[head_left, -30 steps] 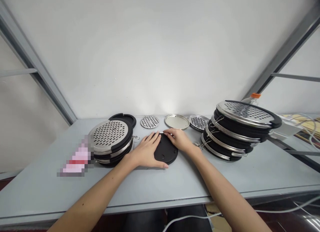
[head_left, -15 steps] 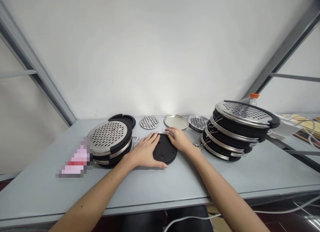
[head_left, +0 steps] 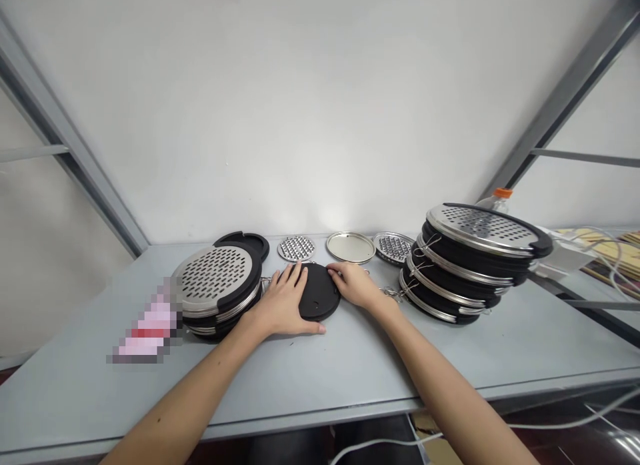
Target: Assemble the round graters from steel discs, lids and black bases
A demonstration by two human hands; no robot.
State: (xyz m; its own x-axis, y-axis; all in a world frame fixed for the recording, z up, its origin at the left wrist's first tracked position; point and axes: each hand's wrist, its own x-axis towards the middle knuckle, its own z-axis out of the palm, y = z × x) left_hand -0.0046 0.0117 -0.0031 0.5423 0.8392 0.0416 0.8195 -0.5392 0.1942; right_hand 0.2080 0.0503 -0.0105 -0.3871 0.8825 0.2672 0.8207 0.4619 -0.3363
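While both forearms reach forward across bench (head_left: 320,391), left hand (head_left: 283,301) and right hand (head_left: 356,285) sit palms down either side of black round disc (head_left: 318,293). Both grips spread, fingertips touching rim, no pinch. Disc flat, mid-bench. Beyond: two perforated steel discs (head_left: 296,248), one plain steel disc (head_left: 351,247), one black ring (head_left: 243,243). Two grater stacks (head_left: 217,291) flank hands, left and right.

Grater stacks (head_left: 215,291) (head_left: 463,265) block passage on both sides.

Bare left hand (head_left: 283,303), bare right hand (head_left: 354,285), bare forearms (head_left: 190,391), dark trousers (head_left: 295,446)
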